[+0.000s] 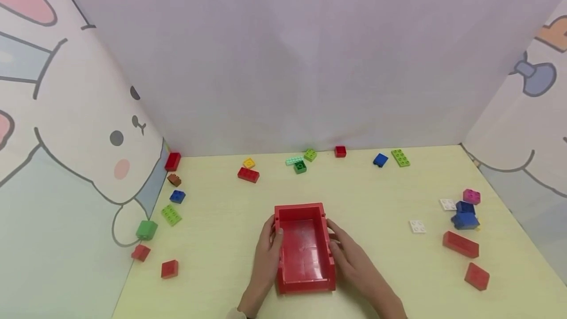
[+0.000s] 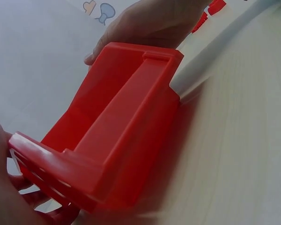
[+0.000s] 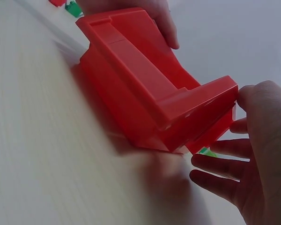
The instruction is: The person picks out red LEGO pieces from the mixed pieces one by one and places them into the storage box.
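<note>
A red rectangular plastic box point(image 1: 306, 287) stands between my two hands near the front of the table, its top facing up and its inside bare. My left hand point(image 1: 267, 257) grips the left wall, with the thumb at the rim. On the opposite side, my right hand point(image 1: 354, 262) holds the right wall. In the left wrist view, the left fingers point(image 2: 33, 197) curl against the outside of the box point(image 2: 145, 136). The right wrist view has the right thumb at the rim and the other fingers point(image 3: 220, 166) spread along the outer side.
Loose toy bricks line the table edges. At left are a green brick point(image 1: 146, 230) and a red one point(image 1: 170, 269). Behind lie a long red brick point(image 1: 248, 175) and a lime plate point(image 1: 400, 157). Blue bricks point(image 1: 465, 220) and a long red brick point(image 1: 460, 244) lie at right.
</note>
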A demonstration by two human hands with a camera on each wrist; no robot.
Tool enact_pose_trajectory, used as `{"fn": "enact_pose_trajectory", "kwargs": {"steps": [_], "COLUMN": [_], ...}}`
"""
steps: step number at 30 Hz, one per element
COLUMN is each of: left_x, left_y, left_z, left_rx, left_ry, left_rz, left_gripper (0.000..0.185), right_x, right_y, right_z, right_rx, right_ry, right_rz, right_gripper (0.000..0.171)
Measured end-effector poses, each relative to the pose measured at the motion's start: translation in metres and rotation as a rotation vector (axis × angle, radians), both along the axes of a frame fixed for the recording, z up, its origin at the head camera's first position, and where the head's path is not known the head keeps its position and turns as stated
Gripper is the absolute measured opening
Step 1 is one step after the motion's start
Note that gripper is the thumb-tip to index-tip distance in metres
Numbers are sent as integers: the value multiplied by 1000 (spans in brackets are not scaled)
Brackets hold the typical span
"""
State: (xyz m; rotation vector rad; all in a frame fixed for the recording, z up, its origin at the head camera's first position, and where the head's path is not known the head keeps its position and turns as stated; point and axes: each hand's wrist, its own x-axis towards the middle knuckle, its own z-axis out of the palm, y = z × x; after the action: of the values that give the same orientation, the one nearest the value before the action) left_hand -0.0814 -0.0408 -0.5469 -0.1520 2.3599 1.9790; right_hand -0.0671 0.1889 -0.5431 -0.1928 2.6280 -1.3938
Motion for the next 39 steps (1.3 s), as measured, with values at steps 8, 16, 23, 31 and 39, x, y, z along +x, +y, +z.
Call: {"fn": "enact_pose_trajectory", "kwargs": {"steps": [8,16,23,31,39], "left_x": [0,2,2,1,1], "left_y": [-4,-6,-8,-10,-9], "left_z": [4,6,7,7,4], "left_rx": [4,-2,11,0,-18], "left_ry": [-17,-21,-26,-11,-8], "left_rz": [19,20,14,13,8], "left_gripper": [57,62,67,66,66], "right_x": [1,4,5,1,-2], "right_y": [-7,-14,-14,-11,0], "right_z": [1,1,4,16,25], "right_rx": [-20,-12,24,149,292], "right_ry": [-22,-17,-8,18,81], "right_rz": [-20,-30,-14,-10,-12], "right_gripper": [67,66,64,51,34]}}
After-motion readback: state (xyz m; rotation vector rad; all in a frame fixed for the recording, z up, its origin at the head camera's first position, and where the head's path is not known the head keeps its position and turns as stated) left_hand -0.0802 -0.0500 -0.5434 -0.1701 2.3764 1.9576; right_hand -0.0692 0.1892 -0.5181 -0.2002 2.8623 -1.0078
